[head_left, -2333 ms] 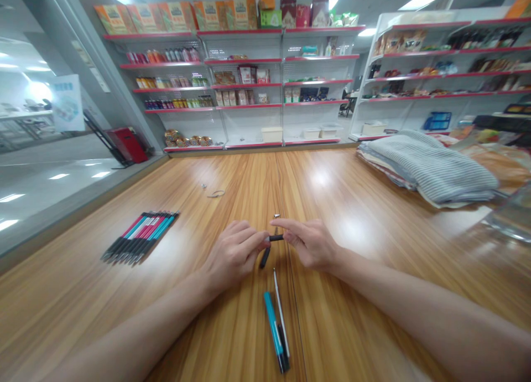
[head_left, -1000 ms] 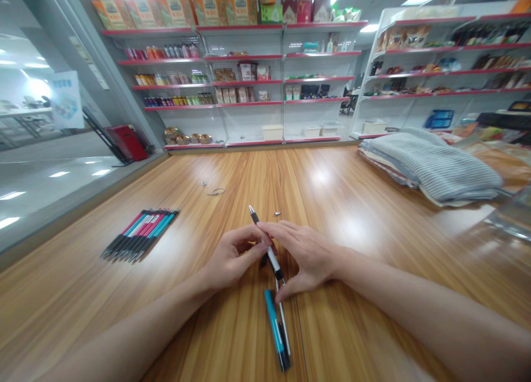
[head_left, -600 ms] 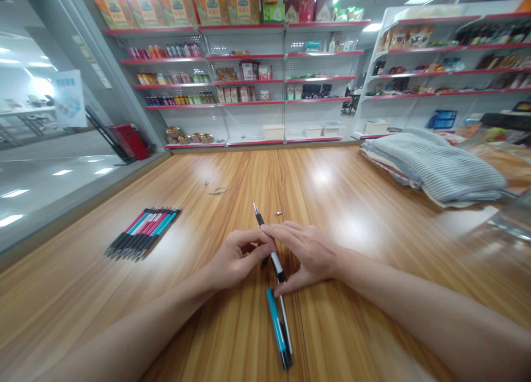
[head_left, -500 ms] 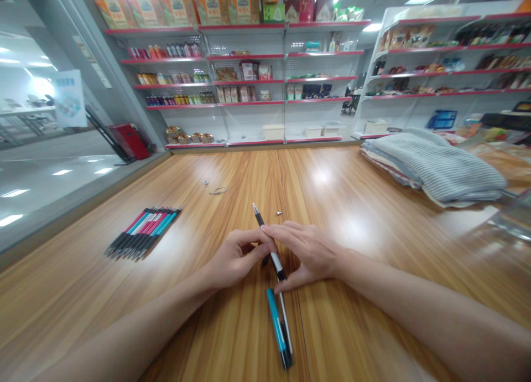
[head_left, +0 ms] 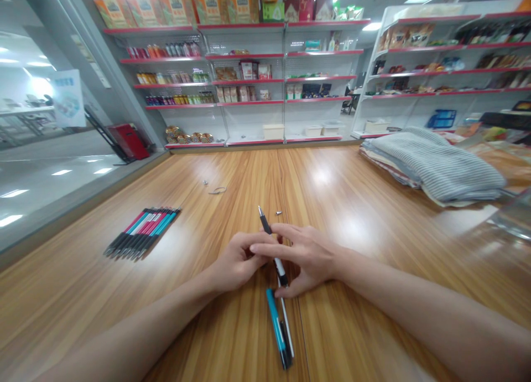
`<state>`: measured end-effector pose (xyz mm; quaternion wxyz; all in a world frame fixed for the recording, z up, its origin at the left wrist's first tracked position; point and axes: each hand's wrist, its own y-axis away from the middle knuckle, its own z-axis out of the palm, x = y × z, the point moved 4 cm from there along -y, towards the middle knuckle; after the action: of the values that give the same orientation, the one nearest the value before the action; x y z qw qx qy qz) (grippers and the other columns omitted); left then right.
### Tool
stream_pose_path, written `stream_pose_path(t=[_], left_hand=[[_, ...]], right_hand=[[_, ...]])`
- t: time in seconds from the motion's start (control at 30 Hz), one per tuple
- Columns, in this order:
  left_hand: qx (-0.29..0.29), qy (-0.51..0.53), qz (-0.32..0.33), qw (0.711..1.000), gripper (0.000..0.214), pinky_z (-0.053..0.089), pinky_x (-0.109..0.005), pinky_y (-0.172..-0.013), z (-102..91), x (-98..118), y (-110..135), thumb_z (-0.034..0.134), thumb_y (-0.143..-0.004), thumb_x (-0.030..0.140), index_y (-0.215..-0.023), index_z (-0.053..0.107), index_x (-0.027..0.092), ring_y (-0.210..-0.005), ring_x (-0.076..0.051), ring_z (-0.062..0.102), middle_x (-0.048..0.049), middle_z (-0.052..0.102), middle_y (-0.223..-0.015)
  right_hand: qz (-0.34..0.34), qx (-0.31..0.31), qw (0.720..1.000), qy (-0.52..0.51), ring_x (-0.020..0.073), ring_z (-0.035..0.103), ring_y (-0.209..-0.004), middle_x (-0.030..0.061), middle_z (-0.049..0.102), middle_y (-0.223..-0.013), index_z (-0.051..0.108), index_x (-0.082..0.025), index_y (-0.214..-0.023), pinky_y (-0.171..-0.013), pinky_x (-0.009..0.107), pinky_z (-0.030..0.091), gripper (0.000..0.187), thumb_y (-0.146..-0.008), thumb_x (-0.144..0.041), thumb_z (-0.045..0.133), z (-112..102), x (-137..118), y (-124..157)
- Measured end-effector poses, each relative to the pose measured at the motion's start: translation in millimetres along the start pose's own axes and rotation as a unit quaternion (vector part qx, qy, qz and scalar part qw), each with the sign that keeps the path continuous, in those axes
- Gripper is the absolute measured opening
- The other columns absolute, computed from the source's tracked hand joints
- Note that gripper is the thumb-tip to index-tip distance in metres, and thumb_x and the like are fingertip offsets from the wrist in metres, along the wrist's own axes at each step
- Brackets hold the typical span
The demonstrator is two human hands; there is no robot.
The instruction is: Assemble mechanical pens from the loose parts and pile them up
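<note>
While the pen [head_left: 269, 243] is pinched mid-barrel betw. left hand [head_left: 236, 260] & right hand [head_left: 309, 254], tip at 11 o'clock, near table [head_left: 373, 216] ctr, it's judged light, stiff, slick — best gripped mid-barrel.

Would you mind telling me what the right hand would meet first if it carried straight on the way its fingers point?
The right hand points left, fingers laid over the pen. Straight on, it would probably meet the left hand first, which grips the same pen; they look almost touching already.
</note>
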<state>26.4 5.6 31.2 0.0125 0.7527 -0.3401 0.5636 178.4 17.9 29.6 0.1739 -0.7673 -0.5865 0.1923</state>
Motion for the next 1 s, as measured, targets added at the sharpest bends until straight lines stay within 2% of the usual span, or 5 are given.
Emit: stream_pose_path(t=[0.13,0.7,0.8,0.9,1.0], left_hand=[[-0.010,-0.013,-0.008,1.000,0.014,0.046,-0.024,-0.064,1.3,2.1,-1.0,0.052,-0.086,0.014,-0.083,0.065,0.010,-0.070,-0.015,0.059,-0.0058,0.064,-0.076],[-0.018,0.027,-0.031,0.999,0.014,0.046,-0.025,-0.066,3.6,-2.8,0.4,0.053,-0.088,0.019,-0.087,0.063,0.009,-0.074,-0.016,0.058,-0.0070,0.062,-0.079],[0.013,0.055,-0.031,0.998,0.021,0.046,-0.025,-0.067,3.4,-5.6,2.5,0.054,-0.088,0.022,-0.107,0.060,0.013,-0.075,-0.015,0.057,-0.0065,0.062,-0.084],[0.041,0.104,-0.048,0.993,0.050,0.040,-0.019,-0.055,3.3,-8.0,3.2,0.057,-0.088,0.023,-0.135,0.038,0.021,-0.061,-0.009,0.051,-0.0001,0.058,-0.074],[0.049,0.127,-0.077,0.988,0.064,0.035,-0.016,-0.049,3.3,-8.3,2.3,0.059,-0.087,0.025,-0.142,0.026,0.023,-0.055,-0.007,0.047,0.0013,0.058,-0.071]], right_hand=[[-0.002,0.005,1.000,0.014,0.0190,0.053,-0.085,0.0086,0.049,-0.109,0.048,-0.029,-0.131,-0.066,0.030,0.047,0.071,-0.070,-0.060,0.064,1.6,-1.6,-0.2],[-0.004,0.031,0.999,0.020,0.0183,0.054,-0.081,0.0085,0.055,-0.100,0.054,-0.020,-0.118,-0.062,0.027,0.045,0.059,-0.077,-0.061,0.056,1.1,-2.8,-0.9],[-0.006,0.034,0.999,0.016,0.0205,0.054,-0.091,0.0097,0.055,-0.105,0.056,-0.019,-0.115,-0.069,0.029,0.046,0.056,-0.078,-0.060,0.056,-2.3,-1.4,-3.0],[-0.019,0.042,0.998,0.031,0.0200,0.055,-0.088,0.0084,0.058,-0.096,0.056,-0.018,-0.116,-0.069,0.029,0.045,0.055,-0.081,-0.061,0.055,-5.5,0.1,-5.1],[-0.027,0.074,0.996,0.048,0.0185,0.053,-0.079,0.0055,0.059,-0.083,0.056,-0.015,-0.117,-0.068,0.029,0.043,0.057,-0.083,-0.061,0.055,-8.4,2.2,-4.8]])
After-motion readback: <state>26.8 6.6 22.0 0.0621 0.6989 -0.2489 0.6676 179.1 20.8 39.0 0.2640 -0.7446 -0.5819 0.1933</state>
